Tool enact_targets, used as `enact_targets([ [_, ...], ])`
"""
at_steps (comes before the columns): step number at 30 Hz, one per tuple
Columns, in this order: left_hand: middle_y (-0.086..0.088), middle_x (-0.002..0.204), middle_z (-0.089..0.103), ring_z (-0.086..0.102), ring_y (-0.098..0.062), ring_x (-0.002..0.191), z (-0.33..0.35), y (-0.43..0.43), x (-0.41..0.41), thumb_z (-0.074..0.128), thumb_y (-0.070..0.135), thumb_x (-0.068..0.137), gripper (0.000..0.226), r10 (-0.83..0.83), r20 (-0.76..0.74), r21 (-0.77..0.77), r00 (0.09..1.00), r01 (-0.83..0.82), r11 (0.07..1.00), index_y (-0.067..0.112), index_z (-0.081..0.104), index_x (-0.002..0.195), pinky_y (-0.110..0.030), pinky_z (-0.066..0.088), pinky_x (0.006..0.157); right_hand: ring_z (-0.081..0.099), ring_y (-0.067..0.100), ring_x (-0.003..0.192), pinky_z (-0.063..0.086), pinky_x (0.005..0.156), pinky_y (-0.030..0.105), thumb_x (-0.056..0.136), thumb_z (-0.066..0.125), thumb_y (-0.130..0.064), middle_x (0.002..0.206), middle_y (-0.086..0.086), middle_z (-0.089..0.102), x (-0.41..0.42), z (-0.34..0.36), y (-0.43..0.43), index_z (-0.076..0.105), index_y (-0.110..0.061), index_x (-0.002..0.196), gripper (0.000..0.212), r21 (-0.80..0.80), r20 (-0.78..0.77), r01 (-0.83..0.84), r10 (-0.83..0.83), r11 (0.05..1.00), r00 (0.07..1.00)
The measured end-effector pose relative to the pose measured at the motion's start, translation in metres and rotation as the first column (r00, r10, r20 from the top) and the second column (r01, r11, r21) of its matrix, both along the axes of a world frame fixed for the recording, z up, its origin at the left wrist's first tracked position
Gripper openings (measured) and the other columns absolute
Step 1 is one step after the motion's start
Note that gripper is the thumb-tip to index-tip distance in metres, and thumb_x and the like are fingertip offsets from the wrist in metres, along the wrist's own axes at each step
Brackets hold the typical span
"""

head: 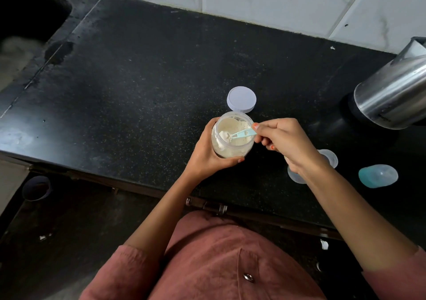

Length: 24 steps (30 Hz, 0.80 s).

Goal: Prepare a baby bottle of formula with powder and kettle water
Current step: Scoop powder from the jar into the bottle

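Fingers (262, 125) of the right hand (288, 143) are pinching the handle end of a little teal scoop (244, 133), bowl end down in the powder and loaded. Left hand (202, 161) is wrapped round the powder jar (230, 148), thumb on the near side, holding it over the near part of the black counter (138, 80). Can't tell if the base actually rests on it.

Jar looks like thin clear plastic, light and maybe a bit slick, so gripping it round the belly seems right. Powder's the fiddly bit: it's loose and heaped, and I'd guess it spills if the scoop tips on the way out.

White lid (241, 99) sits just behind the jar. Right of the jar, mostly hidden under the right wrist, is what looks like the clear baby bottle (330, 158). A teal-tinted cap (378, 175) lies further right, and the steel kettle (391, 94) is well off to the back right. That wrist covers the bottle, so I can't see its mouth.
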<state>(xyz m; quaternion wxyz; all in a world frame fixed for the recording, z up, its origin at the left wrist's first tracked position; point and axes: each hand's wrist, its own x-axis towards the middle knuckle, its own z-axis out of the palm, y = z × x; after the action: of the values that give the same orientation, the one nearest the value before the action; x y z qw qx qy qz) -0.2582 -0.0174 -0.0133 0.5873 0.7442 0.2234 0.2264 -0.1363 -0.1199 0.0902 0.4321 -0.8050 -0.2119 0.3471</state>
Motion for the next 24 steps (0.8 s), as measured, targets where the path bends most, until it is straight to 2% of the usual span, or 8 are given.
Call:
enact_targets([
  [2, 0.041, 0.117, 0.045, 0.046, 0.010, 0.114, 0.000, 0.000, 0.000, 0.079, 0.039, 0.056, 0.080, 0.000, -0.001, 0.000, 1.000, 0.000, 1.000, 0.049, 0.032, 0.120, -0.004, 0.036, 0.089, 0.049, 0.000, 0.049, 0.039, 0.046, 0.011, 0.088, 0.059, -0.018, 0.055, -0.008, 0.061, 0.000, 0.000, -0.001, 0.068, -0.015, 0.069, 0.021, -0.002, -0.007, 0.019, -0.019, 1.000, 1.000],
  [6, 0.030, 0.119, 0.046, 0.045, 0.011, 0.114, 0.000, 0.000, 0.000, 0.079, 0.039, 0.055, 0.080, 0.004, 0.006, -0.004, 1.000, -0.004, 1.000, 0.047, 0.032, 0.121, -0.005, 0.036, 0.090, 0.049, -0.001, 0.047, 0.039, 0.046, 0.011, 0.088, 0.059, -0.020, 0.053, -0.009, 0.061, 0.002, -0.001, -0.001, 0.067, -0.018, 0.067, 0.022, -0.005, -0.018, 0.050, -0.050, 0.999, 0.999],
  [9, 0.031, 0.119, 0.047, 0.046, 0.010, 0.114, 0.000, 0.000, 0.001, 0.079, 0.039, 0.055, 0.080, 0.006, 0.007, -0.004, 1.000, -0.006, 1.000, 0.047, 0.033, 0.121, -0.006, 0.036, 0.090, 0.049, 0.000, 0.050, 0.039, 0.048, 0.012, 0.088, 0.058, -0.020, 0.053, -0.010, 0.061, 0.002, -0.002, -0.002, 0.067, -0.018, 0.066, 0.023, 0.003, -0.002, 0.045, -0.045, 0.999, 0.999],
  [11, 0.037, 0.118, 0.046, 0.046, 0.010, 0.114, 0.000, 0.000, 0.001, 0.079, 0.038, 0.056, 0.080, 0.006, 0.005, -0.002, 1.000, -0.006, 1.000, 0.048, 0.033, 0.120, -0.005, 0.036, 0.089, 0.050, 0.000, 0.052, 0.039, 0.053, 0.013, 0.088, 0.057, -0.020, 0.055, -0.009, 0.060, 0.001, -0.003, -0.002, 0.068, -0.014, 0.068, 0.023, 0.014, 0.073, 0.011, -0.012, 1.000, 0.997],
  [14, 0.041, 0.116, 0.046, 0.047, 0.011, 0.113, 0.000, 0.000, 0.000, 0.079, 0.038, 0.055, 0.080, 0.012, 0.002, -0.005, 1.000, -0.012, 1.000, 0.049, 0.033, 0.120, -0.004, 0.036, 0.088, 0.054, -0.007, 0.056, 0.040, 0.059, 0.012, 0.089, 0.057, -0.020, 0.060, -0.009, 0.061, -0.006, -0.002, 0.000, 0.069, -0.010, 0.073, 0.022, 0.008, 0.271, -0.107, 0.101, 0.994, 0.957],
  [18, 0.041, 0.115, 0.048, 0.048, 0.010, 0.112, 0.000, 0.000, 0.000, 0.081, 0.035, 0.056, 0.081, 0.019, 0.000, -0.008, 1.000, -0.019, 1.000, 0.053, 0.033, 0.119, -0.004, 0.037, 0.086, 0.058, 0.003, 0.061, 0.042, 0.060, 0.009, 0.087, 0.059, -0.019, 0.061, -0.009, 0.059, -0.019, -0.001, 0.003, 0.071, -0.008, 0.082, 0.017, -0.034, 0.462, -0.242, 0.230, 0.970, 0.856],
  [20, 0.039, 0.115, 0.049, 0.050, 0.008, 0.112, 0.000, 0.000, 0.000, 0.083, 0.030, 0.058, 0.082, 0.021, 0.004, -0.009, 1.000, -0.021, 1.000, 0.053, 0.034, 0.119, -0.005, 0.038, 0.086, 0.056, 0.006, 0.059, 0.045, 0.060, 0.016, 0.087, 0.059, -0.020, 0.060, -0.007, 0.058, -0.023, 0.001, 0.005, 0.070, -0.007, 0.078, 0.019, -0.070, 0.498, -0.275, 0.273, 0.959, 0.823],
  [24, 0.035, 0.115, 0.051, 0.052, 0.005, 0.111, -0.003, 0.000, 0.001, 0.086, 0.022, 0.058, 0.085, 0.029, 0.009, -0.014, 1.000, -0.028, 1.000, 0.051, 0.035, 0.120, -0.007, 0.040, 0.086, 0.051, 0.009, 0.053, 0.039, 0.053, 0.016, 0.088, 0.058, -0.023, 0.058, -0.001, 0.057, -0.024, 0.006, 0.012, 0.066, -0.005, 0.070, 0.026, -0.131, 0.522, -0.309, 0.331, 0.942, 0.786],
])
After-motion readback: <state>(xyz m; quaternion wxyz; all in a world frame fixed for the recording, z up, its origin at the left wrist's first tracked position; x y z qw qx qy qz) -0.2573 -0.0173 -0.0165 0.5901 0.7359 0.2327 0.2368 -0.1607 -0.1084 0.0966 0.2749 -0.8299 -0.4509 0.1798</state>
